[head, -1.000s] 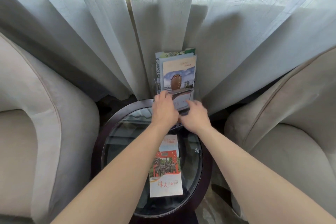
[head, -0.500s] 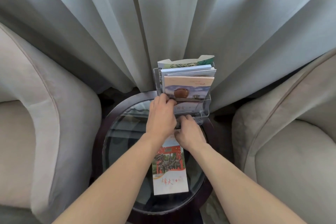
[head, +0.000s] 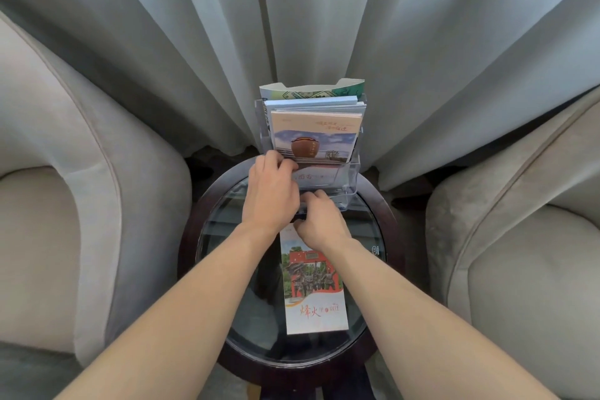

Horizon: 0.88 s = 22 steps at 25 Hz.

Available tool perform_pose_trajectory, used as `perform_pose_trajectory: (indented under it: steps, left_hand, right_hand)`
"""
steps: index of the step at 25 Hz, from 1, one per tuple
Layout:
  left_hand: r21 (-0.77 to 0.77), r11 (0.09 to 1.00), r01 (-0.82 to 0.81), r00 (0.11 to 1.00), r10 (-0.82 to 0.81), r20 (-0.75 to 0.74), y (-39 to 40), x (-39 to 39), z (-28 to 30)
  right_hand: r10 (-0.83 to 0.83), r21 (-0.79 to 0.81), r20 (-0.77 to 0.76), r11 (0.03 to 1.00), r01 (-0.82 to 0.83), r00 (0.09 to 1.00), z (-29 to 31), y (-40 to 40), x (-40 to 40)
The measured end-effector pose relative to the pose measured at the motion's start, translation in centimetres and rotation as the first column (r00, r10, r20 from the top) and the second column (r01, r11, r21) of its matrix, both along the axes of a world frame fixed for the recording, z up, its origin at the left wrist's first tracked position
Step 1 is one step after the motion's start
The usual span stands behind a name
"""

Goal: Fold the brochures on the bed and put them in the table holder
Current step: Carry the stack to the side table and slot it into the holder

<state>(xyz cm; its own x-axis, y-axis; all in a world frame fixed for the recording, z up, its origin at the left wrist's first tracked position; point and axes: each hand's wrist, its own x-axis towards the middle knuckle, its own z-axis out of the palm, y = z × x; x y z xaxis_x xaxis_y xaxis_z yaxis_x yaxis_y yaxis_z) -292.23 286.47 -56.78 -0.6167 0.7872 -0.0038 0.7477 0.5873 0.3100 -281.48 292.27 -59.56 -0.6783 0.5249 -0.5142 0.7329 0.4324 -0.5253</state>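
Note:
A clear acrylic table holder (head: 348, 179) stands at the back of a round glass table (head: 383, 230), its tiers filled with several folded brochures; the front one shows a brown jar (head: 313, 139). My left hand (head: 271, 195) grips the left rim of the holder's front pocket, fingers curled over it. My right hand (head: 321, 224) sits lower, fingers curled on the holder's low front step, and it covers the top end of a folded brochure (head: 313, 295) with a red gate picture. That brochure lies flat on the glass.
Two beige armchairs flank the table, one on the left (head: 81, 204) and one on the right (head: 519, 237). Grey curtains (head: 422, 58) hang right behind the holder. The table's dark wooden rim (head: 188, 247) rings the glass.
My right hand has drawn back from the front pocket to the holder's base, over the flat brochure's top end. The holder now looks further onto the table. My left hand stays on the rim.

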Motion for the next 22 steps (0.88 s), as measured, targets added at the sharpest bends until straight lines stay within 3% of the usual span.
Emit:
perform_pose_trajectory:
  steps: [6, 11, 15, 19, 22]
  left_hand:
    - [0.039, 0.999, 0.025, 0.998, -0.023, -0.058, -1.2, 0.3, -0.4]
    - [-0.009, 0.999, 0.043, 0.996, -0.044, -0.083, -2.7, 1.6, 0.0]
    - [-0.036, 0.999, -0.038, 0.999, 0.037, -0.041, -4.9, 3.7, -0.2]
    - [-0.036, 0.975, -0.219, 0.970, 0.221, 0.105, -6.9, 6.6, -1.7]
    - [-0.145, 0.907, -0.395, 0.835, 0.420, 0.355, -8.5, 9.2, -3.9]
  right_hand:
    - [0.019, 0.027, -0.014, 0.999, -0.019, 1.000, 0.0, -0.5, 0.0]
    - [-0.020, 0.169, -0.065, 0.985, 0.031, 0.998, 1.4, 0.0, 2.8]
    - [-0.035, 0.269, -0.139, 0.961, 0.072, 0.990, 2.0, 0.1, 6.0]
    - [-0.058, 0.326, -0.195, 0.938, 0.121, 0.979, 0.7, -0.9, 8.3]
    - [-0.176, 0.192, -0.103, 0.962, 0.193, 0.979, -1.8, -2.7, 9.6]
